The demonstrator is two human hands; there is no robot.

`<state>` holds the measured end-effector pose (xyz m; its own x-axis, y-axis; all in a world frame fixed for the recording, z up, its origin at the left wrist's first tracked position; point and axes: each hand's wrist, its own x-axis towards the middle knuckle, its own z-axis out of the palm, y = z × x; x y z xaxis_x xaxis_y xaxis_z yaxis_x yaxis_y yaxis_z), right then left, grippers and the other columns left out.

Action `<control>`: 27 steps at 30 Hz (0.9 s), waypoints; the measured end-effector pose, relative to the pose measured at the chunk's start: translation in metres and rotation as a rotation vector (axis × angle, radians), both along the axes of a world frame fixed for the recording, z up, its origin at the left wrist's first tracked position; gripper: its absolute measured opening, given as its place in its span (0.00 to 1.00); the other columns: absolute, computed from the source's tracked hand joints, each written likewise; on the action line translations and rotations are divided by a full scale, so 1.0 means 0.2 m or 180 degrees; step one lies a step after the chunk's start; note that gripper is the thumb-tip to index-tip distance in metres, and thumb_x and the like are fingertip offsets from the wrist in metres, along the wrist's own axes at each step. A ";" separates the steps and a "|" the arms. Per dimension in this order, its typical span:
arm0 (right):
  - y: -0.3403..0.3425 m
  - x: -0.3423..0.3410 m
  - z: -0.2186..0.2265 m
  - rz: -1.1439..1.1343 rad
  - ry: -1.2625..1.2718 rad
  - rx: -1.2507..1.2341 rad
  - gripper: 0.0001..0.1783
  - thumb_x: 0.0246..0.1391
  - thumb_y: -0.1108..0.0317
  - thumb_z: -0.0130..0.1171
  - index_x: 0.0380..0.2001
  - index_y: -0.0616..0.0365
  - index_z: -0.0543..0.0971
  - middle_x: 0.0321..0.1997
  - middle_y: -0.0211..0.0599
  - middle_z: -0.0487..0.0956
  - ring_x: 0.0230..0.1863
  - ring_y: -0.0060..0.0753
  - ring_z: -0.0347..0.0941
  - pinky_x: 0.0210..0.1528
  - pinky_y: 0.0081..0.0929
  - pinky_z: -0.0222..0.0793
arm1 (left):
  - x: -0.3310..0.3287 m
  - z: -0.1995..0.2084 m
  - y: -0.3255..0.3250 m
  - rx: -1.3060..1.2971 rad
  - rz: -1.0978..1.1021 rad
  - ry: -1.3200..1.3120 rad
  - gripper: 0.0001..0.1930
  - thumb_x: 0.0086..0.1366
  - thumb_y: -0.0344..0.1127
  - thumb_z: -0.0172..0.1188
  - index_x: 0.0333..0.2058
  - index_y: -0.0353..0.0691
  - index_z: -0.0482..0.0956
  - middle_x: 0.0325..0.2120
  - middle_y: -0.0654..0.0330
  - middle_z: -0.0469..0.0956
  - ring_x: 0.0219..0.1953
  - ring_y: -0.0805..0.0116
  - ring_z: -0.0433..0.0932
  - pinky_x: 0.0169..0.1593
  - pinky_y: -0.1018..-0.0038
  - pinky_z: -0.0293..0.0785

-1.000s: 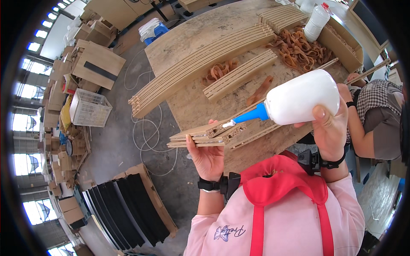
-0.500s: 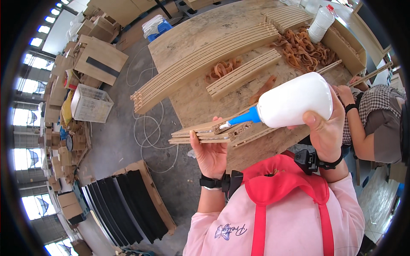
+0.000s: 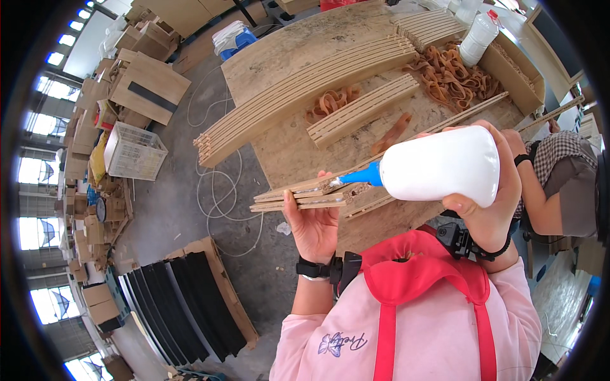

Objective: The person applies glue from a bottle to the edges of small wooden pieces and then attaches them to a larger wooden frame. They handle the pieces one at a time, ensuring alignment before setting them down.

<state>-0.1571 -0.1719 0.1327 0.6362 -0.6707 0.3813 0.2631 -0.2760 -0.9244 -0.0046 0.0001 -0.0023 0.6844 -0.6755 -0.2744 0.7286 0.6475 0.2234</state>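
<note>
In my left hand (image 3: 312, 230) is a small bundle of thin wooden strips (image 3: 270, 202), gripped near one end with the thumb in front and fingers behind. White glue shows along the strips. My right hand (image 3: 492, 213) is closed around a white squeeze glue bottle (image 3: 438, 164) with a blue nozzle (image 3: 363, 176). The bottle lies almost level, tilted slightly down to the left. Its nozzle tip is at the strips, close to their notched ends, just right of my left fingers. Whether the tip touches the wood I cannot tell.
On the wooden table (image 3: 279, 155) lie a long strip stack (image 3: 305, 95), a shorter stack (image 3: 365, 111) and brown bands (image 3: 445, 73). A clear jug (image 3: 478, 38) stands beside a cardboard box (image 3: 515, 70). A co-worker's arm (image 3: 537, 184) is at right. Hose loops (image 3: 219, 209) lie on the floor.
The glue bottle has dropped a little and tipped closer to level; its nozzle tip has moved slightly right along the strips. My left hand has stayed nearly still. A red thing has appeared at the far edge.
</note>
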 end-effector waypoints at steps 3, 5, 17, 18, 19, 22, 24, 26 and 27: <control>0.04 0.03 0.00 0.0182 -0.0253 0.0046 0.49 0.34 0.63 0.78 0.56 0.69 0.60 0.50 0.42 0.73 0.50 0.32 0.73 0.52 0.30 0.71 | 0.00 0.00 -0.01 0.0004 -0.0004 0.0013 0.29 0.64 0.53 0.56 0.55 0.39 0.66 0.56 0.45 0.67 0.54 0.55 0.73 0.49 0.59 0.80; 0.03 0.01 0.00 0.0200 -0.0173 -0.0234 0.50 0.33 0.62 0.79 0.56 0.69 0.60 0.50 0.42 0.73 0.50 0.31 0.73 0.51 0.29 0.71 | 0.00 0.01 -0.01 -0.0001 -0.0004 0.0027 0.29 0.64 0.53 0.57 0.55 0.39 0.65 0.56 0.45 0.67 0.54 0.55 0.73 0.48 0.59 0.81; 0.00 -0.01 0.03 0.0069 -0.0038 0.0899 0.44 0.42 0.58 0.73 0.55 0.71 0.63 0.46 0.45 0.76 0.41 0.36 0.79 0.32 0.28 0.80 | -0.01 0.00 0.02 -0.0155 -0.0045 -0.0011 0.31 0.64 0.53 0.56 0.57 0.37 0.63 0.57 0.43 0.65 0.56 0.53 0.71 0.47 0.60 0.82; -0.01 -0.02 0.04 0.0170 -0.0111 0.1087 0.41 0.44 0.57 0.72 0.54 0.71 0.64 0.44 0.46 0.77 0.38 0.37 0.80 0.29 0.29 0.81 | -0.01 0.00 0.02 -0.0166 -0.0040 0.0003 0.31 0.64 0.53 0.55 0.57 0.37 0.63 0.57 0.43 0.65 0.56 0.53 0.71 0.47 0.60 0.82; -0.03 -0.02 0.03 0.0155 -0.0130 0.1047 0.40 0.45 0.57 0.70 0.54 0.72 0.65 0.43 0.47 0.78 0.37 0.38 0.80 0.28 0.29 0.81 | -0.01 0.00 0.02 -0.0178 -0.0036 0.0018 0.31 0.64 0.53 0.55 0.57 0.37 0.63 0.57 0.43 0.65 0.56 0.53 0.71 0.47 0.60 0.82; -0.06 -0.06 0.02 0.0108 -0.0145 0.0968 0.36 0.50 0.56 0.67 0.51 0.73 0.67 0.41 0.49 0.79 0.36 0.41 0.80 0.27 0.30 0.81 | -0.01 0.00 0.02 -0.0192 -0.0025 0.0061 0.31 0.64 0.53 0.55 0.58 0.37 0.63 0.57 0.42 0.65 0.56 0.53 0.71 0.48 0.59 0.81; -0.09 -0.09 0.00 0.0140 -0.0164 0.0970 0.35 0.50 0.56 0.67 0.51 0.73 0.67 0.41 0.49 0.79 0.36 0.41 0.80 0.27 0.30 0.81 | -0.01 0.00 0.02 -0.0200 -0.0019 0.0070 0.30 0.65 0.53 0.55 0.57 0.38 0.63 0.57 0.42 0.65 0.56 0.53 0.71 0.48 0.59 0.81; -0.09 -0.11 0.00 0.0102 -0.0195 0.0938 0.36 0.49 0.56 0.67 0.52 0.73 0.66 0.41 0.49 0.78 0.36 0.42 0.80 0.27 0.30 0.81 | -0.01 -0.01 0.02 -0.0214 -0.0010 0.0058 0.30 0.65 0.53 0.55 0.57 0.38 0.64 0.57 0.43 0.65 0.56 0.53 0.71 0.48 0.59 0.81; -0.09 -0.11 0.00 0.0030 -0.0216 0.0902 0.37 0.48 0.56 0.68 0.53 0.73 0.66 0.42 0.49 0.78 0.36 0.42 0.80 0.27 0.31 0.81 | 0.00 -0.01 0.02 -0.0200 -0.0026 0.0052 0.30 0.65 0.53 0.55 0.57 0.38 0.64 0.57 0.43 0.65 0.56 0.53 0.71 0.48 0.59 0.81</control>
<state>-0.1799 -0.1899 0.1327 0.6224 -0.7507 0.2215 0.3285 -0.0064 -0.9445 -0.0054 0.0040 -0.0036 0.6745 -0.6973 -0.2424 0.7372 0.6538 0.1706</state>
